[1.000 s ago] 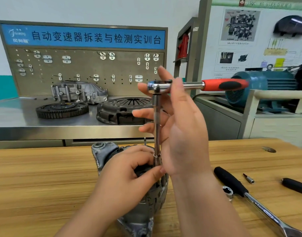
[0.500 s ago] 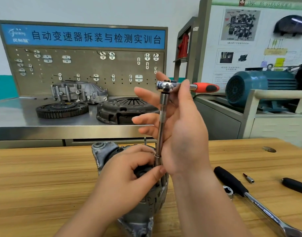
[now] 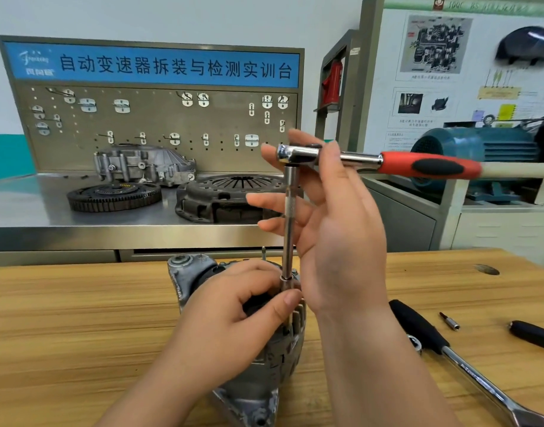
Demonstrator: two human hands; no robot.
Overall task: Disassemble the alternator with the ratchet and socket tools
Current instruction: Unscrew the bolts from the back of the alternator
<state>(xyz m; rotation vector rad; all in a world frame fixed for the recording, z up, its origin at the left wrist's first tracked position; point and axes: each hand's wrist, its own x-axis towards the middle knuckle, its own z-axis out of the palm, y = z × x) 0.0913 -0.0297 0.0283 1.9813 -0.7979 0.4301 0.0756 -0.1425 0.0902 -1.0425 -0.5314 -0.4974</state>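
wooden table point(image 3: 79, 334), pale and grained, carries the alternator point(image 3: 264, 380), which stands near the table's front edge, partly hidden under the hands. behind the alternator runs a brushed steel bench point(image 3: 33, 217) holding a cast grey housing point(image 3: 144, 164), a dark round clutch cover point(image 3: 227, 195) and a toothed ring gear point(image 3: 113, 197). behind and right of the alternator sits a ribbed blue motor point(image 3: 480, 149).

the alternator itself is a rough cast-metal drum with slotted sides and a mounting ear at its back left. the right hand point(image 3: 341, 235) rises above the alternator's right side, thumb laid across the neck of the ratchet point(image 3: 298, 154) and index finger behind its head, pinching it, with the other fingers spread straight behind the shaft. the left hand point(image 3: 233, 328) curls over the alternator's top, thumb and forefinger pinching the socket point(image 3: 285, 283).

the ratchet has a polished chrome head and a red and black rubber grip pointing right, level, high above the alternator. a slim knurled extension bar point(image 3: 288, 226) drops upright from it into the socket on the alternator's top.

right of the alternator lies a second ratchet point(image 3: 418, 328), black-handled and chrome-shanked, flat on the wood. further right lie a black handle point(image 3: 532, 334) and, between the two, a small steel bit point(image 3: 449, 321).
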